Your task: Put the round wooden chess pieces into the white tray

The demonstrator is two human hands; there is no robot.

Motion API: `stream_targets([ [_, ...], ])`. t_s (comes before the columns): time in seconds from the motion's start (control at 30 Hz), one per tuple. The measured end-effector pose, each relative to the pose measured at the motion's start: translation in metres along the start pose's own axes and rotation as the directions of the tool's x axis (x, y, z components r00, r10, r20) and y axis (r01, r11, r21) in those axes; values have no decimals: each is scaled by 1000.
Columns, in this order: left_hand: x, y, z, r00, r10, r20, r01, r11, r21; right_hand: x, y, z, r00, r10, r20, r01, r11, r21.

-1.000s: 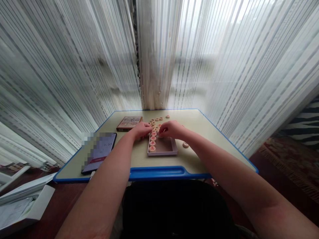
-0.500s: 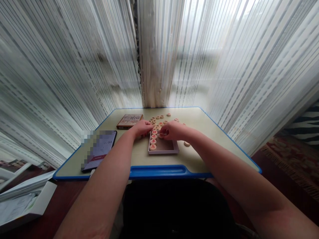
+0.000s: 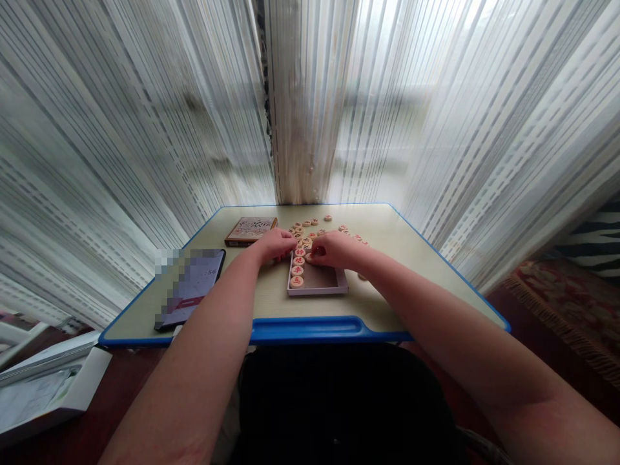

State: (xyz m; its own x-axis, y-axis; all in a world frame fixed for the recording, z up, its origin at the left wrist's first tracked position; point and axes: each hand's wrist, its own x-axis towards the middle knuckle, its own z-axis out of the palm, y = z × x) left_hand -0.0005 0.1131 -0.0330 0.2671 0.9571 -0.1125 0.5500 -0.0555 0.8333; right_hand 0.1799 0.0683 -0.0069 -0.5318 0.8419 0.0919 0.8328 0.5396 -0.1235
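A shallow open box (image 3: 318, 292) lies in the middle of the table, with red-marked Chinese chess pieces (image 3: 297, 282) in a column along its left side. My right hand (image 3: 334, 248) reaches over the far part of the box, its fingers pinching a round wooden chess piece (image 3: 309, 258) low beside the column's far end. At the box's far left corner is my left hand (image 3: 277, 244), its fingers curled together; what they grip, if anything, is hidden. Just beyond both hands, more chess pieces (image 3: 307, 223) lie loose in a scattered group.
A printed flat box (image 3: 252, 231) sits at the back left of the table (image 3: 411, 239). A phone or tablet (image 3: 196, 287) lies by my left forearm. Several loose pieces (image 3: 357, 237) are right of my right hand. A blue tray groove (image 3: 307, 329) runs along the near edge.
My right hand has lowered the pinched piece toward the box floor, next to the column. My left hand stays by the corner. The whole view has shifted slightly.
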Motion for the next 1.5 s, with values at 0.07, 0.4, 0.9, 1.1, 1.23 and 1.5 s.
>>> stream_targets([
  [0.07,1,-1,0,1000,5,7,-5,1000,-10,0,0,0,1000,0,-2,0,1000,-2],
  [0.4,-2,2,0,1000,-8,-1,8,1000,3,-1,-4,-3,1000,19,10,-19,1000,-17],
  [0.9,-1,1,-1,1000,-16,13,16,1000,-7,-2,0,-6,1000,2,-19,-2,1000,8],
  [1.1,-4,5,0,1000,-21,0,21,1000,20,0,8,-11,992,76,-100,-75,997,8],
  [1.23,-4,5,0,1000,-17,2,17,1000,18,2,14,-9,961,196,-196,-202,979,-9],
  [1.5,-5,5,0,1000,-14,19,14,1000,27,5,42,-8,868,468,-167,-466,883,55],
])
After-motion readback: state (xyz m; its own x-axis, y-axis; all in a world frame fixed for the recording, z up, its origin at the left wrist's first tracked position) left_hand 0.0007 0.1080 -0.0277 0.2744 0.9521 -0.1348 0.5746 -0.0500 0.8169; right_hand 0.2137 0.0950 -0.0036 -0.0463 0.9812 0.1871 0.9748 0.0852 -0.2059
